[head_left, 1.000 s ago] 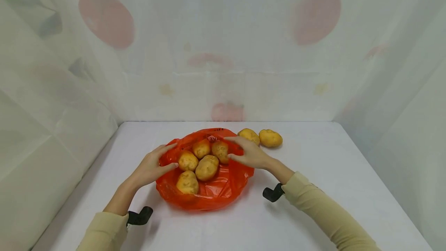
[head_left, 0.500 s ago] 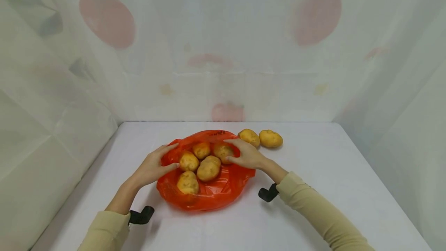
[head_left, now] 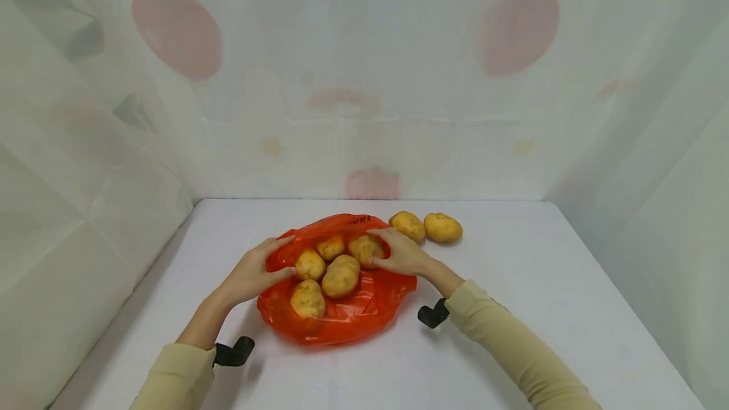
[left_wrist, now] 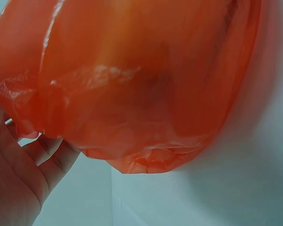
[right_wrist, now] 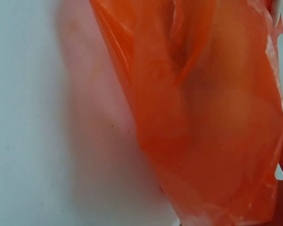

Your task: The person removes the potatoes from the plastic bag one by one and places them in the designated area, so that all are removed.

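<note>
An orange-red plastic bag (head_left: 364,329) lies with its mouth wide open, and several potatoes (head_left: 340,277) show inside it. At the bag's left side, my left hand (head_left: 248,276) grips the rim, thumb and fingers spread along it. My right hand (head_left: 407,254) grips the opposite side, close to a potato (head_left: 366,250) inside. The film covers part of the left hand's fingers in the left wrist view. From the right wrist, the bag (right_wrist: 212,122) hides most of that hand.
Two loose potatoes lie on the white table (head_left: 512,296) behind my right hand: one potato (head_left: 407,225) close to the bag and another potato (head_left: 443,228) beside it. White printed curtains (head_left: 364,81) stand at the back and both sides.
My right hand has moved slightly left and down with its side of the bag. The bag's far rim has sunk a little, and the potatoes inside have shifted slightly. My left hand barely moved.
</note>
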